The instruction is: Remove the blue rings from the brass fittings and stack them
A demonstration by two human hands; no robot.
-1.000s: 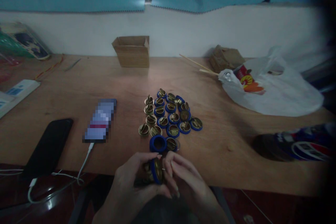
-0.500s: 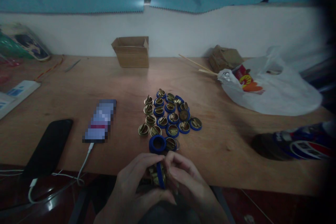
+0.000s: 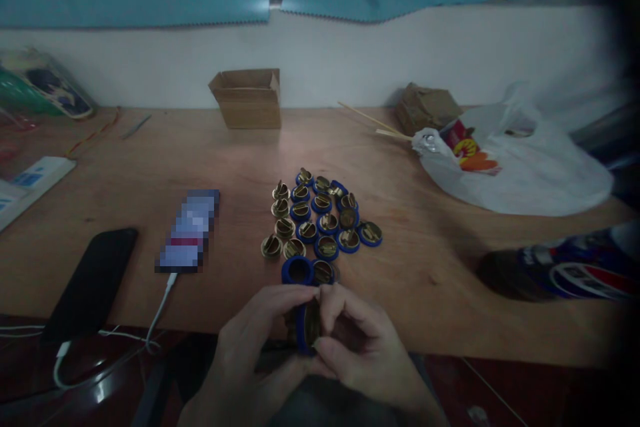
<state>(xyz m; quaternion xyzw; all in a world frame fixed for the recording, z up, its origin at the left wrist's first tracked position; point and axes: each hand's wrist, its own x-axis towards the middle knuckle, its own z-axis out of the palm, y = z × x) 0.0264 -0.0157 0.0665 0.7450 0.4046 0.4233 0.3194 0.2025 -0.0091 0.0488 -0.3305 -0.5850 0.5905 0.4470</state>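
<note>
My left hand point(image 3: 250, 340) curls its thumb and fingers round a round brass-coloured piece with a blue rim point(image 3: 303, 332), held on edge at the table's front. My right hand point(image 3: 363, 340) closes in from the other side, its fingertips and thumb at the brass face of that piece. Whether a small part is pinched there is hidden. Just beyond my fingers lies an open blue ring point(image 3: 298, 270). Behind it are rows of several similar round pieces point(image 3: 327, 247) with metal bars across their brass faces, some blue-rimmed, others plain brass point(image 3: 271, 247).
On the left lie a black phone point(image 3: 93, 280), a lit phone point(image 3: 189, 230) on a white cable, and a power strip point(image 3: 37, 183). A cardboard box point(image 3: 250, 107) stands by the wall. To the right are a white plastic bag point(image 3: 520, 173) and a lying cola bottle point(image 3: 565, 265).
My right hand's thumb and fingers have moved onto the face of the held piece, which has turned more edge-on. The pieces on the table stay put; the view has shifted slightly.
</note>
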